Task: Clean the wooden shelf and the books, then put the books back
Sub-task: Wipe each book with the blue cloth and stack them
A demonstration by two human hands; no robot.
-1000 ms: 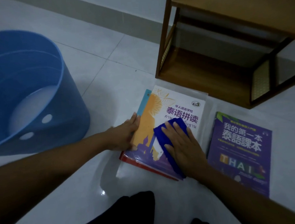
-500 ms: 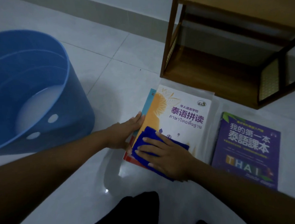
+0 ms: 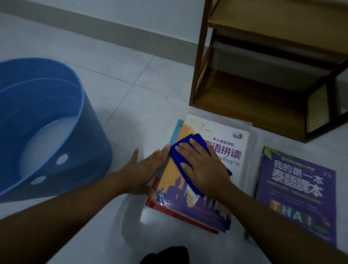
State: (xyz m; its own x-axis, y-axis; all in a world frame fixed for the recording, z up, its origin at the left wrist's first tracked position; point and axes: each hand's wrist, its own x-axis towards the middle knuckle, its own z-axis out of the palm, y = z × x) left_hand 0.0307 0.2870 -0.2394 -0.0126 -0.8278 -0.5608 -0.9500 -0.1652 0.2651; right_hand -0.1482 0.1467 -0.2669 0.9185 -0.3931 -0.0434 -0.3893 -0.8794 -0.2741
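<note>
– Blue cloth sits on the top book of the stack. Right hand presses it down, fingers spread flat. Which step?
– Wiping books. Left hand braces the stack at its left edge, fingers straight and together, thumb out, pinching nothing.
– How far along?
– Early to mid, I'd say. A red book and a teal one show under the top cover. Purple book lies alone just right of the stack. Can't tell which are wiped. All books in view lie on the floor, in front of the shelf.
– Next move?
– Probably run the cloth over the rest of the cover, then lift that book to reach the one below. The cover looks glossy, so the stack needs bracing or it may slide.
– Surface, room?
– Pale glossy floor tiles carry everything. Blue bucket stands left, near the left hand but apart, with pale liquid in its bottom. Grey skirting runs along the wall. Light is dim.
</note>
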